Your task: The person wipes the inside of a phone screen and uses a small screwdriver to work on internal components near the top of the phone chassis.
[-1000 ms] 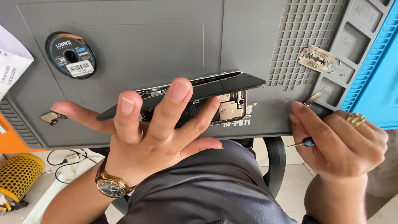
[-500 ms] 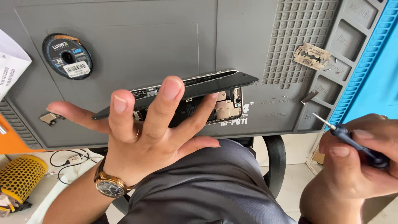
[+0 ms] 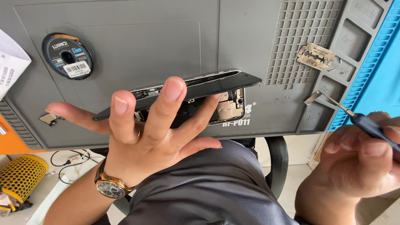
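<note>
My left hand point(image 3: 146, 133) holds an opened smartphone point(image 3: 196, 100) above the near edge of a grey work mat point(image 3: 137, 46). Its black screen panel point(image 3: 225, 82) is lifted off the body, and the circuit parts point(image 3: 229, 106) show beneath. My fingers spread across the screen's edge. At the right, my right hand point(image 3: 358, 162) grips a thin screwdriver point(image 3: 354, 116), whose tip points up and left toward a small metal bracket point(image 3: 312, 98) lying in a tray pocket of the mat.
A black spool with a white label point(image 3: 67, 56) lies on the mat's left. A razor blade point(image 3: 315, 56) rests by the gridded area. White paper point(image 3: 10, 66) sits far left, a yellow mesh object point(image 3: 21, 177) lower left, a blue mat point(image 3: 375, 71) right.
My right hand has drawn back to the right and downward from beside the phone, and the screwdriver now shows clearly in it. The left hand keeps the phone nearly still.
</note>
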